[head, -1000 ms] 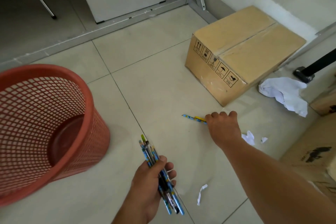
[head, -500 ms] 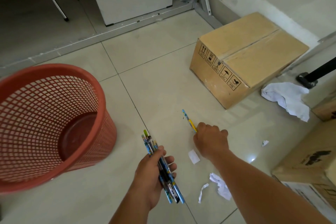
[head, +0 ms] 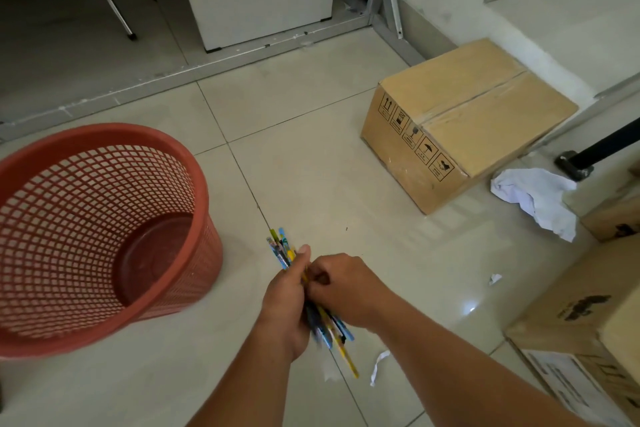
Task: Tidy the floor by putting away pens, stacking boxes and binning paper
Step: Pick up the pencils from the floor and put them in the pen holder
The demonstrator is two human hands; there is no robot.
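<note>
Beneath the right hand, the pens are half hidden.

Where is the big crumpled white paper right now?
In the head view, the crumpled paper lies on the floor at the far right, next to the taped cardboard box and just in front of a black stand foot.

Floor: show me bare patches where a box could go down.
Free: the tiles between the red basket and the taped box. Crowded: the right side, with crumpled paper and more boxes; paper scraps in the foreground.
</note>
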